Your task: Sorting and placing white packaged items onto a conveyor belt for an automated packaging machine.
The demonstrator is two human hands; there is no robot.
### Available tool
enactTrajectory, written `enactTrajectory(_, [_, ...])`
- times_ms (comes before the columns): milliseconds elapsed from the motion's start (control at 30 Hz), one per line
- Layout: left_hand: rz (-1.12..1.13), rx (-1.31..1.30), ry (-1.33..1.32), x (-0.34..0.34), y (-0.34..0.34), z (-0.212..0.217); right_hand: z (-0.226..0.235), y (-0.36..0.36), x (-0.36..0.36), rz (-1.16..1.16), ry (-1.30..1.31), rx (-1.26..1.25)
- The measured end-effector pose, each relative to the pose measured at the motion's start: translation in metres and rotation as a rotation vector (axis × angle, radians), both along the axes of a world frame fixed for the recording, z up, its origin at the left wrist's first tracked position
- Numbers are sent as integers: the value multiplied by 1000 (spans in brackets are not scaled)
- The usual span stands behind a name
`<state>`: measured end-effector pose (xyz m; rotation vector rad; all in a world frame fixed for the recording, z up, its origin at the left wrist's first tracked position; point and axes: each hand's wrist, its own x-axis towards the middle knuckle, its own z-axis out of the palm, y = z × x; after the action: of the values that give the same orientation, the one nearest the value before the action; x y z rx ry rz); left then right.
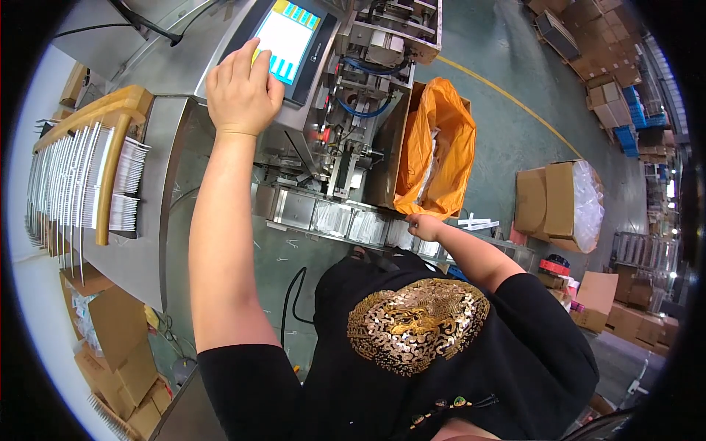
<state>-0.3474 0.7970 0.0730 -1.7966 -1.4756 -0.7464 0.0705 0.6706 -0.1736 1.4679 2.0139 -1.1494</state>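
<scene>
The touch screen (288,40), a tilted panel lit in white, blue and yellow, sits at the far end of a grey metal packing machine (220,29), a little left of the middle of the view. The left hand (243,90) lies on its near left edge, palm down with the fingers stretched forward onto the glass and holding nothing; which finger presses cannot be told. The right hand (424,226) is well apart from it, to the right and nearer, fingers curled together at the lower lip of an orange plastic bag (437,151); whether it pinches the bag or one of the packets below cannot be told. The bag lines a tall cardboard box (397,140) standing just right of the machine's central mechanism with its blue hoses (360,110). Below that mechanism a steel conveyor trough (331,219) runs left to right, carrying flat clear packets (368,226) side by side. On the left, a wooden rack (110,140) holds rows of thin white strips (73,176) on the machine's steel surface (165,220). Open cardboard boxes (110,323) stand on the floor at the near left, and another carton with clear plastic film (562,206) stands on the green floor (507,125) to the right.
</scene>
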Motion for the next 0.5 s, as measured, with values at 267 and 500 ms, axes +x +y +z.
enactTrajectory(267, [-7,5,-2,1,1,1,-5,-2,5,17,34,26])
enactTrajectory(500, [-6,9,-3,0,1,0,-6,-3,8,-1,39,-3])
